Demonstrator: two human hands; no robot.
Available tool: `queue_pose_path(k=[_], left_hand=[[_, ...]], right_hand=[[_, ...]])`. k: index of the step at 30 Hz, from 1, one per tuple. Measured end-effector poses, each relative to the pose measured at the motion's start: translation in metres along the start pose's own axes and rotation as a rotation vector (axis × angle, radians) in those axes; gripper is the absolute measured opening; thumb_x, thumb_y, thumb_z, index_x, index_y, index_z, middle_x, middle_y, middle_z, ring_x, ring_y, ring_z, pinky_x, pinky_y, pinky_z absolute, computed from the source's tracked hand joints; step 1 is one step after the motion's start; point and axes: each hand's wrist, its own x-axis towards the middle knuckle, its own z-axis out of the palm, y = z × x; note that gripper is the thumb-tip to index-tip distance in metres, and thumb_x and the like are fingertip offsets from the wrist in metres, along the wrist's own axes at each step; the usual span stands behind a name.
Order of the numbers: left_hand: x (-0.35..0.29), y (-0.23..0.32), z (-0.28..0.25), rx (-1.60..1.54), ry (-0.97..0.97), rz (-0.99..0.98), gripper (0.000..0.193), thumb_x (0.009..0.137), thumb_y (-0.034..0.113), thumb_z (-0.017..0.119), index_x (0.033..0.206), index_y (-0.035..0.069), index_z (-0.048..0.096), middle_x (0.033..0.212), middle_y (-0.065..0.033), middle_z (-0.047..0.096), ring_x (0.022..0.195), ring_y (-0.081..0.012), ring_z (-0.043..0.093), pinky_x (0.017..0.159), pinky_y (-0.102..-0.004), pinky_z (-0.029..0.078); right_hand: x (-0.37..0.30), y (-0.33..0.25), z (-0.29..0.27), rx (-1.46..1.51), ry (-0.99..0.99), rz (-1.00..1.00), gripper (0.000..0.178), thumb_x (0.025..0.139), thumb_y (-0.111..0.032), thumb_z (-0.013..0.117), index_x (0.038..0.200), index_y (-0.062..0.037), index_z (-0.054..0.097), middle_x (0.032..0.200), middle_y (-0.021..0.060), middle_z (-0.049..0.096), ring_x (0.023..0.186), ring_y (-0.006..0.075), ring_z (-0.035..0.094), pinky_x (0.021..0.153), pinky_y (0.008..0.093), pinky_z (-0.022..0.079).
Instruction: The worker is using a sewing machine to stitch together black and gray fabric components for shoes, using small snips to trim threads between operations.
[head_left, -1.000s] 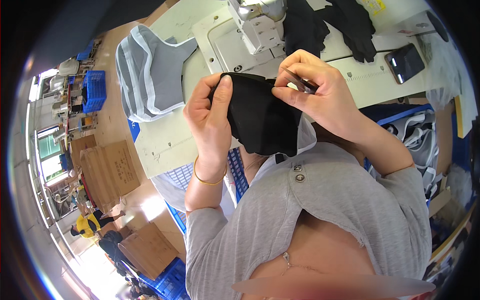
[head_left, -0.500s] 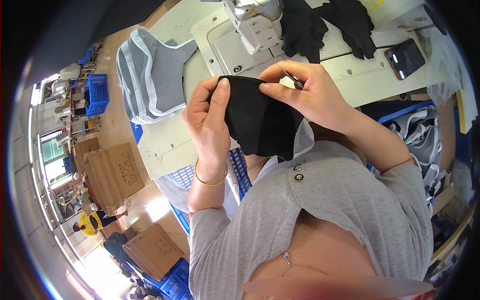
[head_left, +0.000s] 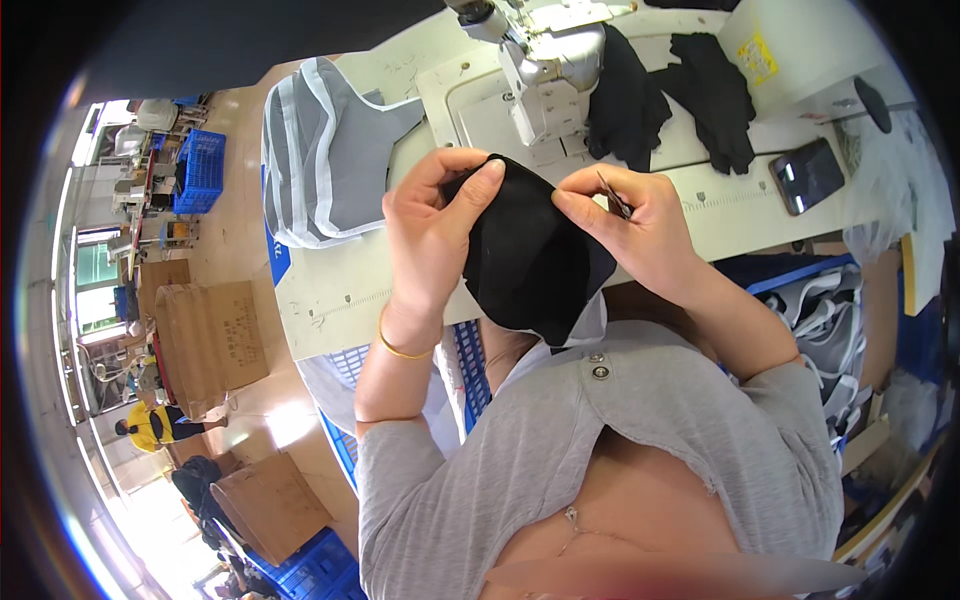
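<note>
Black cloth [head_left: 530, 255], edge now dipping rightward, stays pinched in both hands [head_left: 438, 225]; the right hand [head_left: 642, 228] holds a metal tool [head_left: 617, 203].

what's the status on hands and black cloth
Left hand pinching black fabric piece. Right hand pinching its edge, slim dark metal tool also held. Nothing seen blocking hands; white sewing machine beyond.

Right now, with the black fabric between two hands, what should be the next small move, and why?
Perhaps slide the right hand slightly along the edge of the black fabric, away from the left hand: both pinch that edge, and the slim tool in the right hand stands clear of it.
</note>
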Motion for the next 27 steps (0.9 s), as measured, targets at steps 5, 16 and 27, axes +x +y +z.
queue_pose_path(k=[5,16,27], left_hand=[[0.033,0.012,-0.009,-0.043,-0.231,-0.062,0.014,0.089,0.008,0.069,0.096,-0.004,0.068,0.080,-0.0015,0.066,0.073,-0.0042,0.057,0.066,-0.0188,0.046],[0.102,0.030,-0.004,-0.178,-0.314,-0.170,0.011,0.083,0.000,0.070,0.094,-0.003,0.069,0.088,-0.0089,0.070,0.077,-0.0115,0.065,0.071,-0.0229,0.053],[0.114,0.038,0.001,-0.061,-0.269,-0.192,0.024,0.083,-0.001,0.067,0.105,-0.005,0.061,0.098,-0.0119,0.069,0.086,-0.0172,0.067,0.079,-0.0271,0.054]], right_hand=[[0.001,-0.012,-0.007,0.069,0.059,-0.025,0.013,0.090,-0.012,0.067,0.086,0.0010,0.068,0.066,-0.0025,0.059,0.063,0.0009,0.049,0.054,0.0201,0.039],[0.041,-0.011,-0.006,0.335,0.197,-0.057,0.014,0.090,-0.013,0.068,0.083,0.0000,0.069,0.064,-0.0075,0.051,0.059,0.0000,0.041,0.052,0.0197,0.031],[0.047,-0.006,-0.006,0.385,0.229,-0.081,0.014,0.090,-0.013,0.068,0.085,0.0003,0.069,0.065,-0.0078,0.051,0.060,0.0003,0.041,0.053,0.0195,0.031]])
